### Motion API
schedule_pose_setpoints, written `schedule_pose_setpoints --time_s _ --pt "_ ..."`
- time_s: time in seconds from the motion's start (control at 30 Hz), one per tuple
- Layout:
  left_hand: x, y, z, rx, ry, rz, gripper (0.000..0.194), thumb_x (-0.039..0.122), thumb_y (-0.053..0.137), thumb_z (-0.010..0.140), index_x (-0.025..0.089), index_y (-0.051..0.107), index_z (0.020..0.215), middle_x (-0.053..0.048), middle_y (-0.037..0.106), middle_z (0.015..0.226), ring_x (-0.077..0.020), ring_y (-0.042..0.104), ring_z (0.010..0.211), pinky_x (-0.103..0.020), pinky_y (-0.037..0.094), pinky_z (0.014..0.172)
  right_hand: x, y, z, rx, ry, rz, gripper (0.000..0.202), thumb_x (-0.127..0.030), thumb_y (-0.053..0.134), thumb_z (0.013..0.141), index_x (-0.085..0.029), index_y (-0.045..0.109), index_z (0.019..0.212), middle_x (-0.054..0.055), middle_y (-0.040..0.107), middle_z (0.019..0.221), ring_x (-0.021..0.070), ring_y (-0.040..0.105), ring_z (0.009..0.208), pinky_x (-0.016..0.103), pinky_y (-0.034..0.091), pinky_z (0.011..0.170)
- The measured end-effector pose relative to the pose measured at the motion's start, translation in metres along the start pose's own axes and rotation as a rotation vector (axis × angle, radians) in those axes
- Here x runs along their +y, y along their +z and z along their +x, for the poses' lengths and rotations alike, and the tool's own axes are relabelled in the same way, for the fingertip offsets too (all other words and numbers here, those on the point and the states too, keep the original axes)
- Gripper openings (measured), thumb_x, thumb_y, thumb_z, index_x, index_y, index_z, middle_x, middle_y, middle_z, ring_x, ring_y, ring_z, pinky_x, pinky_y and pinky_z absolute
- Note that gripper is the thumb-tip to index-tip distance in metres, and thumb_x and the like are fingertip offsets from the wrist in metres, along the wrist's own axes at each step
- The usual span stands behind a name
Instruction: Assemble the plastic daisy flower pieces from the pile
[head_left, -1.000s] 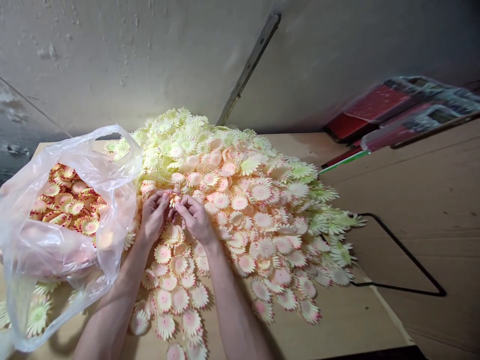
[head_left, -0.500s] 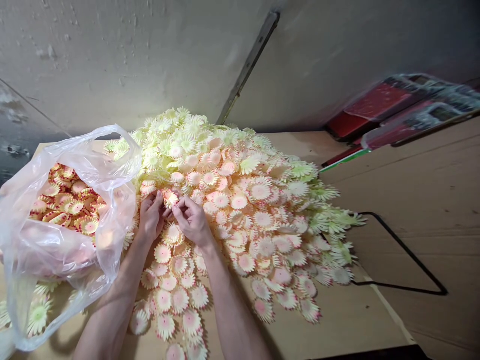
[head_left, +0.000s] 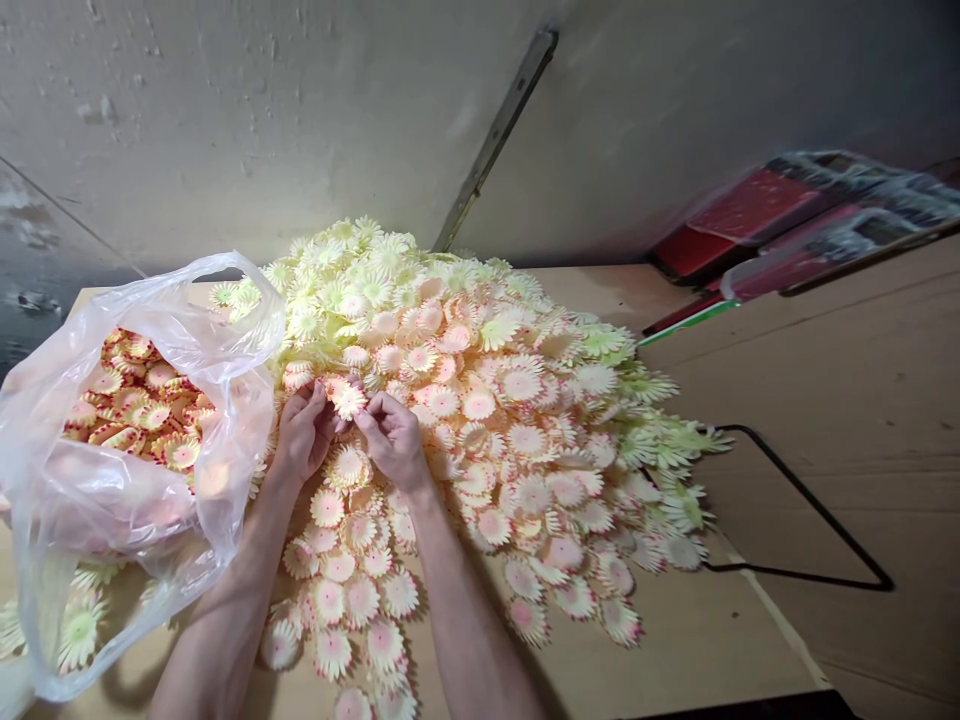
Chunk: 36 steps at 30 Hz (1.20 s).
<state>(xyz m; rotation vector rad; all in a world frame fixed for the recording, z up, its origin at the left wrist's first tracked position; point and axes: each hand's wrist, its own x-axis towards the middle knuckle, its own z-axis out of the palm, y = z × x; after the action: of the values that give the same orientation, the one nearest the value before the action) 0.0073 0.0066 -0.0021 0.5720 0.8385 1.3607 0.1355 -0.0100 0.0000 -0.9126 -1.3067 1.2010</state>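
Between my two hands is a cream artificial flower head (head_left: 348,399) with pinkish-red petal tips. My left hand (head_left: 304,432) has its fingers closed around the flower's left side. From the right, the thumb and fingers of my right hand (head_left: 390,438) pinch its edge. Both hands rest low over a broad heap of artificial flower heads (head_left: 525,440), pale pink in the middle and yellow-green toward the back and right. Strings of pink-centred flower heads (head_left: 360,600) hang toward me below my wrists. My fingertips partly hide what lies beneath the held flower.
An open clear plastic bag (head_left: 142,510) full of red-tipped flower heads (head_left: 150,410) stands left of my arms. A bent black metal rod (head_left: 817,505) sticks out at the right. Red plastic-wrapped packages (head_left: 757,205) lie at the back right, beside a cardboard sheet (head_left: 862,400).
The held flower has turned slightly and shifted a little right, showing more of its face. My right hand has moved slightly right with it; my left hand stays nearly in place.
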Motion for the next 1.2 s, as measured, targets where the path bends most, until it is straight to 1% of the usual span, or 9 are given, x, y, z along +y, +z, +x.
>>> schedule_pose_setpoints --time_s 0.17,0.27,0.37,0.43,0.57,0.77,0.9,1.0,1.2 --pt "-0.004 -0.001 -0.006 -0.074 0.181 0.120 0.030 0.039 0.078 0.083 0.026 0.064 0.106 0.005 0.054 0.069 -0.0094 0.048 0.053 -0.021 0.045 0.049 0.006 -0.005 0.001 0.031 -0.016 -0.082 0.028 -0.041 0.065 0.089 -0.024 0.055 0.069 0.001 0.066 0.065 0.0172 0.064 0.061 0.031 0.055 0.063" --pt "-0.007 -0.004 -0.009 -0.095 0.282 0.296 0.012 0.033 0.070 0.089 0.023 0.070 0.093 0.001 0.063 0.078 -0.0106 0.054 0.063 -0.021 0.047 0.057 0.008 -0.006 0.000 0.080 -0.035 -0.105 0.026 -0.039 0.066 0.088 -0.024 0.057 0.068 -0.001 0.060 0.064 0.0153 0.058 0.058 0.029 0.050 0.058" --pt "-0.007 -0.005 -0.010 -0.062 0.343 0.435 0.016 0.033 0.068 0.089 0.018 0.075 0.086 -0.004 0.072 0.089 -0.0143 0.061 0.075 -0.023 0.050 0.066 0.008 -0.006 0.000 0.092 -0.065 -0.121 0.025 -0.038 0.066 0.089 -0.023 0.059 0.069 0.000 0.062 0.069 0.0158 0.058 0.062 0.030 0.051 0.061" --pt "-0.006 -0.004 -0.011 -0.001 0.376 0.468 0.016 0.033 0.074 0.085 0.019 0.076 0.092 -0.004 0.073 0.088 -0.0131 0.061 0.069 -0.023 0.048 0.063 0.007 -0.006 -0.001 0.088 -0.090 -0.133 0.025 -0.038 0.065 0.089 -0.023 0.060 0.070 0.003 0.066 0.076 0.0178 0.062 0.069 0.032 0.053 0.067" --pt "-0.005 0.002 -0.011 0.027 0.394 0.416 0.025 0.029 0.086 0.072 0.018 0.075 0.092 -0.002 0.072 0.080 -0.0089 0.057 0.058 -0.021 0.044 0.055 0.004 -0.007 -0.001 0.103 -0.130 -0.135 0.029 -0.041 0.066 0.090 -0.023 0.061 0.068 0.004 0.067 0.080 0.0187 0.063 0.074 0.031 0.051 0.067" --pt "-0.002 0.006 -0.014 -0.042 0.418 0.417 0.012 0.025 0.083 0.072 0.018 0.076 0.079 -0.008 0.079 0.091 -0.0155 0.070 0.073 -0.024 0.053 0.065 0.003 -0.007 -0.001 0.161 0.071 -0.106 0.041 -0.056 0.073 0.085 -0.025 0.058 0.064 -0.001 0.060 0.054 0.0155 0.057 0.049 0.029 0.046 0.048" --pt "-0.004 0.002 -0.012 0.051 0.484 0.471 0.002 0.019 0.076 0.077 0.019 0.077 0.078 -0.003 0.076 0.080 -0.0142 0.069 0.073 -0.024 0.052 0.068 -0.001 -0.004 0.000 0.111 0.101 -0.079 0.044 -0.057 0.073 0.084 -0.025 0.058 0.058 -0.001 0.062 0.051 0.0153 0.057 0.045 0.029 0.047 0.048" --pt "-0.007 0.001 -0.010 0.102 0.491 0.464 0.002 0.018 0.075 0.078 0.019 0.073 0.077 -0.001 0.072 0.075 -0.0111 0.064 0.064 -0.021 0.048 0.061 -0.003 -0.002 0.000 0.068 0.107 -0.048 0.041 -0.056 0.074 0.082 -0.025 0.059 0.061 0.000 0.064 0.056 0.0153 0.056 0.048 0.031 0.052 0.053" --pt "-0.010 0.005 -0.010 0.178 0.427 0.329 0.022 0.026 0.081 0.074 0.019 0.059 0.075 0.003 0.064 0.075 -0.0083 0.058 0.060 -0.018 0.043 0.053 -0.001 -0.002 0.000 0.072 -0.008 -0.183 0.049 -0.053 0.072 0.084 -0.024 0.044 0.057 -0.005 0.042 0.053 0.0107 0.036 0.050 0.026 0.036 0.047"
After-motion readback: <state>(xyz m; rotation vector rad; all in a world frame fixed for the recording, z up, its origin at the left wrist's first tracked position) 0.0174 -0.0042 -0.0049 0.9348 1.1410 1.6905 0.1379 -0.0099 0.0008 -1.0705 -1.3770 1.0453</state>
